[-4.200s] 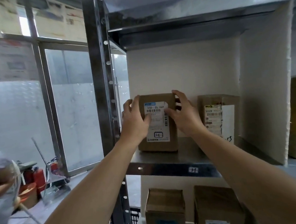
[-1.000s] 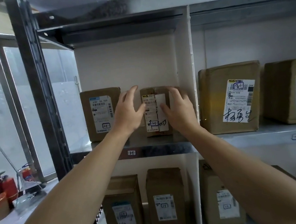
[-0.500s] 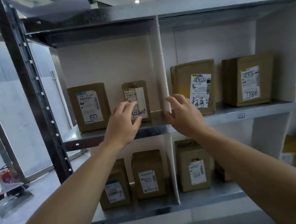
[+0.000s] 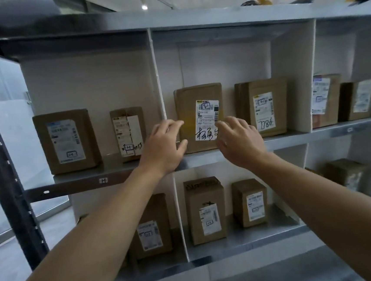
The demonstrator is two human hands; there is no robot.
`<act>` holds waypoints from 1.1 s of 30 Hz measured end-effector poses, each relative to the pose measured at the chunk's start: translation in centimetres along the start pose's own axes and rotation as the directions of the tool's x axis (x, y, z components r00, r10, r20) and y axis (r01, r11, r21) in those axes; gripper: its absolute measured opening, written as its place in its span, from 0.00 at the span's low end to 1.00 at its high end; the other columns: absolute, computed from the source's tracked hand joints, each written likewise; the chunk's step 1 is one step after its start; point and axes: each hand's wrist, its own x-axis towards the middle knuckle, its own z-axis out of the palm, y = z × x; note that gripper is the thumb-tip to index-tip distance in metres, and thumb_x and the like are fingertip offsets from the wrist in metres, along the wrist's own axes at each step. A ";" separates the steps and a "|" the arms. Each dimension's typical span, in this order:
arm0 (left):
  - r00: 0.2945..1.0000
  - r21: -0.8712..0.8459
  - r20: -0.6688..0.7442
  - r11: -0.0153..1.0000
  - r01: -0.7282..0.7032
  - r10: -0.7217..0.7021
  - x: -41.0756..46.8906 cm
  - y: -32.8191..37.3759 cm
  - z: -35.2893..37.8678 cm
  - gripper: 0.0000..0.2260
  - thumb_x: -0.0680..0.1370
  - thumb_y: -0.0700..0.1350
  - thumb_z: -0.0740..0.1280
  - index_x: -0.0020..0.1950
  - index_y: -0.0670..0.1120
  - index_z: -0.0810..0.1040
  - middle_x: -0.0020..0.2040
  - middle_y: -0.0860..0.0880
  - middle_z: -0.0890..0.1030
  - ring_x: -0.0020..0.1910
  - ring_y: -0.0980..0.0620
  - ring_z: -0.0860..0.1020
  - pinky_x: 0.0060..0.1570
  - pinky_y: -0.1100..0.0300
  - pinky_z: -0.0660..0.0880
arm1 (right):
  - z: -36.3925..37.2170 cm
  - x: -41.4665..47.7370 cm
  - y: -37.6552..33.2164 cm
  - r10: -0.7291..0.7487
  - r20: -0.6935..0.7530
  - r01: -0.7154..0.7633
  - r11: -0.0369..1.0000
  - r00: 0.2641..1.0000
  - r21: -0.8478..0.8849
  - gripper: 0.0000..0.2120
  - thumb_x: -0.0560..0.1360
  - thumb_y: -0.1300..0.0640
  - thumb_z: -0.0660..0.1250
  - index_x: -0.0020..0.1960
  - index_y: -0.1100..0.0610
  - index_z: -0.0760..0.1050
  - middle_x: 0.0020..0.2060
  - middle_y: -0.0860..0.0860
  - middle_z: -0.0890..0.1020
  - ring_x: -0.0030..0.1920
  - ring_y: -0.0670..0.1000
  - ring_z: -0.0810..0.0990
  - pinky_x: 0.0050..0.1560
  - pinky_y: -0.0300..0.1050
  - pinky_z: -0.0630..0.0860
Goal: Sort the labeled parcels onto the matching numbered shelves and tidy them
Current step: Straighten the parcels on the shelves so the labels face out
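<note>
The handwritten-labelled parcel [image 4: 187, 99] is stood upright on the upper shelf [image 4: 293, 139], between the spread, empty fingers of the left hand [image 4: 164, 147] and right hand [image 4: 239, 142]; contact cannot be told. To either side of the fingers, other parcels [image 4: 66, 140] are already shelved, so sorting is judged nearly done, with straightening left.

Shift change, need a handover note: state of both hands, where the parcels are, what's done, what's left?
Left hand: open, holding nothing, at the left edge of the handwritten-label parcel.
Right hand: open, in front of its label; contact unclear.
Upper shelf: left-bay parcels upright, labels out; 778 parcel beside the handwritten one; right-bay parcels beyond.
Done: left bay looks tidy.
Left: probably square this parcel, then work rightward; label-to-shelf matches unreadable.
</note>
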 end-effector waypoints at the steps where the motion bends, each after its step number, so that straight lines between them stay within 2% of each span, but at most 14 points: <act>1: 1.000 0.007 -0.001 1.000 -0.016 0.016 0.9 0.5 0.4 0.22 0.79 0.50 0.66 0.72 0.48 0.68 0.67 0.49 0.71 0.67 0.48 0.68 0.66 0.51 0.67 | -0.1 0.7 0.8 -0.002 -0.010 0.002 1.000 1.000 -0.008 0.20 0.81 0.48 0.62 0.71 0.53 0.67 0.69 0.55 0.72 0.70 0.59 0.70 0.63 0.60 0.73; 5: 0.998 0.039 -0.022 0.997 -0.066 0.067 4.6 1.9 2.1 0.22 0.79 0.49 0.65 0.72 0.47 0.68 0.66 0.49 0.72 0.67 0.48 0.68 0.68 0.53 0.66 | 0.2 4.1 3.6 -0.053 -0.049 0.051 0.998 0.997 -0.038 0.21 0.80 0.48 0.65 0.70 0.53 0.67 0.69 0.56 0.72 0.71 0.60 0.70 0.66 0.61 0.73; 9: 0.996 0.116 -0.074 0.993 -0.035 0.044 8.8 2.1 3.8 0.23 0.79 0.50 0.65 0.73 0.47 0.67 0.67 0.49 0.71 0.68 0.49 0.68 0.69 0.51 0.67 | 0.4 8.5 6.0 -0.108 -0.093 0.108 0.994 0.990 -0.013 0.24 0.80 0.49 0.66 0.72 0.55 0.66 0.71 0.58 0.71 0.72 0.61 0.68 0.68 0.62 0.71; 13: 0.994 0.142 -0.109 0.989 0.043 -0.027 11.7 1.6 5.0 0.24 0.79 0.50 0.65 0.75 0.49 0.65 0.70 0.48 0.68 0.70 0.47 0.65 0.69 0.50 0.66 | 1.1 12.2 7.6 -0.166 -0.142 0.175 0.983 0.976 0.050 0.25 0.80 0.48 0.65 0.74 0.55 0.65 0.72 0.59 0.70 0.71 0.62 0.70 0.67 0.62 0.72; 18: 0.982 0.169 -0.137 0.973 0.155 -0.133 13.8 0.8 6.2 0.28 0.78 0.52 0.66 0.77 0.51 0.61 0.73 0.47 0.64 0.72 0.45 0.62 0.67 0.46 0.67 | 3.1 15.2 8.6 -0.196 -0.143 0.224 0.951 0.970 0.215 0.27 0.80 0.49 0.65 0.76 0.53 0.62 0.74 0.59 0.66 0.71 0.62 0.68 0.63 0.63 0.75; 22: 0.970 0.170 -0.133 0.959 0.227 -0.206 14.5 -0.1 7.1 0.30 0.77 0.54 0.67 0.77 0.55 0.59 0.74 0.47 0.63 0.70 0.44 0.67 0.67 0.44 0.69 | 4.7 16.7 9.1 -0.211 -0.148 0.246 0.927 0.966 0.284 0.28 0.80 0.47 0.64 0.77 0.52 0.60 0.73 0.55 0.66 0.70 0.59 0.69 0.59 0.62 0.78; 26: 0.961 0.125 -0.119 0.956 0.265 -0.251 14.8 -0.3 7.7 0.29 0.78 0.55 0.67 0.77 0.53 0.61 0.73 0.48 0.64 0.67 0.44 0.69 0.65 0.46 0.72 | 5.6 17.5 9.8 -0.247 -0.175 0.291 0.908 0.953 0.301 0.28 0.80 0.47 0.65 0.76 0.54 0.62 0.71 0.55 0.68 0.67 0.60 0.70 0.57 0.63 0.79; 33: 0.964 0.111 -0.103 0.960 0.255 -0.244 15.2 -0.3 8.2 0.29 0.78 0.53 0.68 0.76 0.52 0.62 0.73 0.48 0.64 0.67 0.44 0.70 0.64 0.52 0.70 | 7.1 18.0 10.6 -0.239 -0.186 0.296 0.866 0.953 0.403 0.29 0.80 0.50 0.67 0.77 0.54 0.63 0.73 0.56 0.67 0.71 0.60 0.66 0.66 0.60 0.72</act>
